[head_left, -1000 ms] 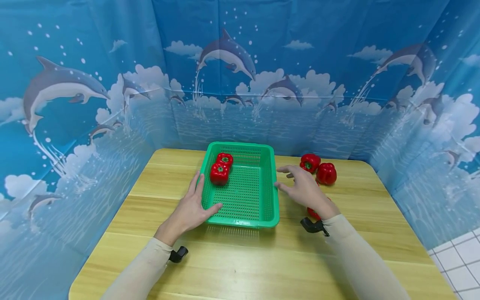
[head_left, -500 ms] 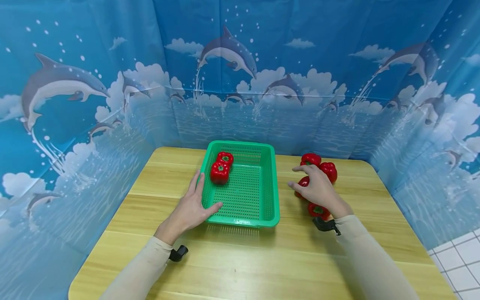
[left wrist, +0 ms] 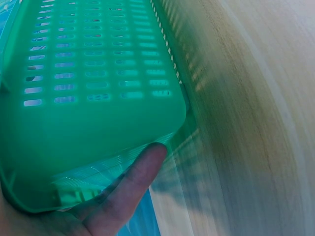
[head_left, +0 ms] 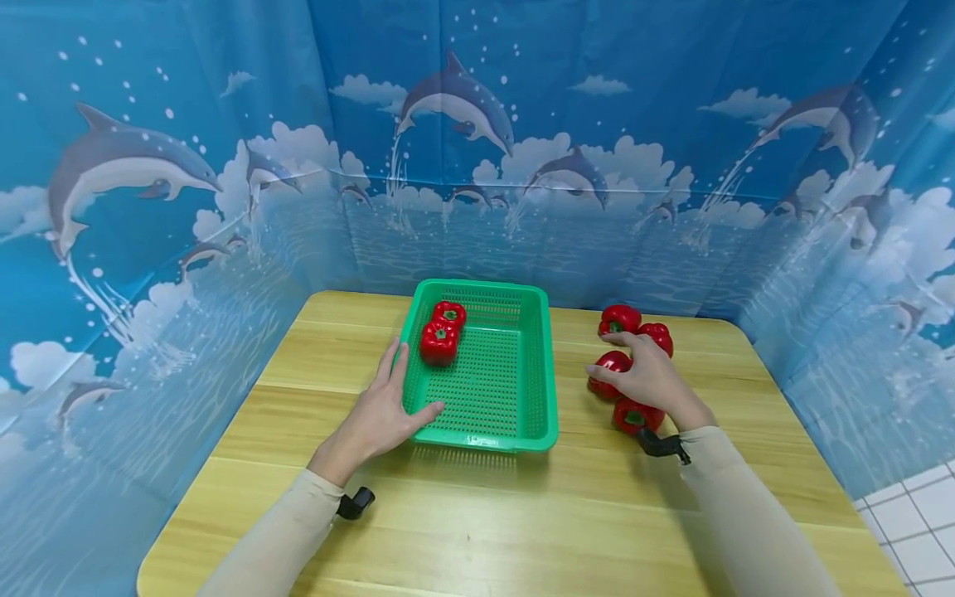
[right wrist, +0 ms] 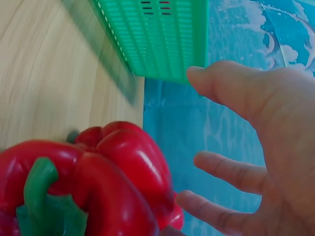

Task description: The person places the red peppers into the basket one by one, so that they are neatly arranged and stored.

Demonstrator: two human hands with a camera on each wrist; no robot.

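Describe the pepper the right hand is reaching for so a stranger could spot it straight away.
On the wooden table, look right of the green basket at four loose red peppers. It is the pepper under the right hand, the one closest to the basket.

Glossy red pepper (head_left: 610, 365) on table beside green basket (head_left: 535, 390)

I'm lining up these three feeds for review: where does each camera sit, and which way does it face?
Head: on the head, looking forward and down at the table, green basket, both hands and sleeves.
Left wrist: under the left hand, facing the basket corner; a thumb shows.
Right wrist: under the right hand, facing a red pepper; fingers show.
All three share the basket.
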